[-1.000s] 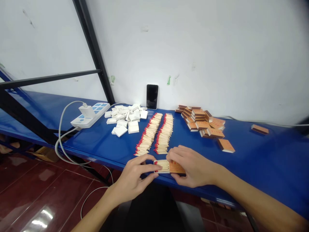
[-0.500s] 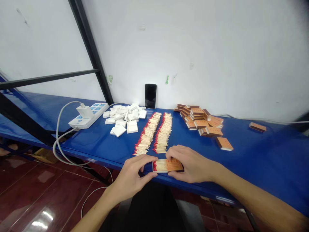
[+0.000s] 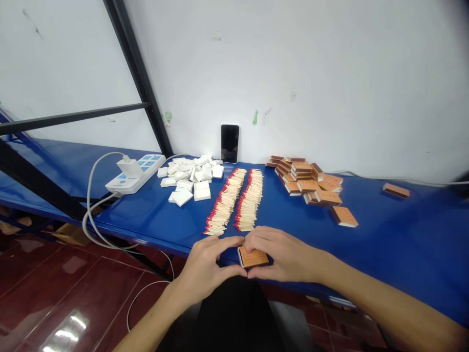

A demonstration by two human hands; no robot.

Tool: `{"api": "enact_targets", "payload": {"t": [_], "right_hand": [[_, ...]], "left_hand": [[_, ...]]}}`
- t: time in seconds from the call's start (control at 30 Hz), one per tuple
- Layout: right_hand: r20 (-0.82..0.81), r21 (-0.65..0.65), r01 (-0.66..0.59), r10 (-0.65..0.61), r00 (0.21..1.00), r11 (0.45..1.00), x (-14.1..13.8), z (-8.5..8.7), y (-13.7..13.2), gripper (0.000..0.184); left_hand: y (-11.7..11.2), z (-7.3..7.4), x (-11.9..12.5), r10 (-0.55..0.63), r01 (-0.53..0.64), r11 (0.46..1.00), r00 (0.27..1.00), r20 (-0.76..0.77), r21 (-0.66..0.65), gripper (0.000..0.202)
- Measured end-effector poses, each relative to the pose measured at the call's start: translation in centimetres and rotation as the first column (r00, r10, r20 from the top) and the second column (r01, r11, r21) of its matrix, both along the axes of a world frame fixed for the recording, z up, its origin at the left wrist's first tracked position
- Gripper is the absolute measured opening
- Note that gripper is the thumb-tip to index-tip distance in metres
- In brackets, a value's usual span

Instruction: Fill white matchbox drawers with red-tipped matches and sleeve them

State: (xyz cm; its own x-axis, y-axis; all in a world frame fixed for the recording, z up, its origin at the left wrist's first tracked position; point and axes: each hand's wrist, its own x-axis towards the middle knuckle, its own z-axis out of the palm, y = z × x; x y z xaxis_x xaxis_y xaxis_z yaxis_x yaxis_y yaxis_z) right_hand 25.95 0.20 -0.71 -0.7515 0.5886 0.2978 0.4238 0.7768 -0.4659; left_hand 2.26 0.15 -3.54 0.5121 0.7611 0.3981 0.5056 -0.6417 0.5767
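Observation:
An orange matchbox [image 3: 252,256] lies closed at the near edge of the blue table [image 3: 395,234], held between both hands. My left hand [image 3: 207,266] pinches its left end with thumb and fingers. My right hand [image 3: 284,254] grips its right side, fingers curled over the top. Just behind them lie two long rows of red-tipped matches [image 3: 236,199].
White inner trays [image 3: 190,178] are heaped at the back left beside a white power strip [image 3: 137,172] with trailing cables. A pile of orange matchboxes [image 3: 311,183] sits at the back right, with one lone box [image 3: 395,190] farther right. A black phone [image 3: 230,143] leans on the wall.
The tray of matches, half out of the orange sleeve before, has been pushed fully in; the box now shows closed. Both hands have drawn closer together.

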Motion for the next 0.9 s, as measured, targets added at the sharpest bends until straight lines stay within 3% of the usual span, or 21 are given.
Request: {"api": "enact_targets", "payload": {"t": [0.1, 0.3, 0.9], "right_hand": [[-0.011, -0.004, -0.008, 0.008, 1.000, 1.000, 0.05, 0.30, -0.25, 0.025], [-0.022, -0.052, -0.020, 0.019, 1.000, 0.998, 0.21, 0.62, -0.41, 0.024], [0.033, -0.059, -0.016, 0.018, 0.999, 0.998, 0.29, 0.50, -0.15, 0.014]], "left_hand": [[0.14, 0.18, -0.37, -0.022, 0.022, 1.000, 1.000, 0.017, -0.020, 0.055], [0.26, 0.56, -0.62, -0.095, 0.101, 0.991, 0.993, 0.067, -0.091, 0.020], [0.28, 0.09, -0.31, -0.112, 0.116, 0.991, 0.992, 0.061, -0.072, 0.015]]}}
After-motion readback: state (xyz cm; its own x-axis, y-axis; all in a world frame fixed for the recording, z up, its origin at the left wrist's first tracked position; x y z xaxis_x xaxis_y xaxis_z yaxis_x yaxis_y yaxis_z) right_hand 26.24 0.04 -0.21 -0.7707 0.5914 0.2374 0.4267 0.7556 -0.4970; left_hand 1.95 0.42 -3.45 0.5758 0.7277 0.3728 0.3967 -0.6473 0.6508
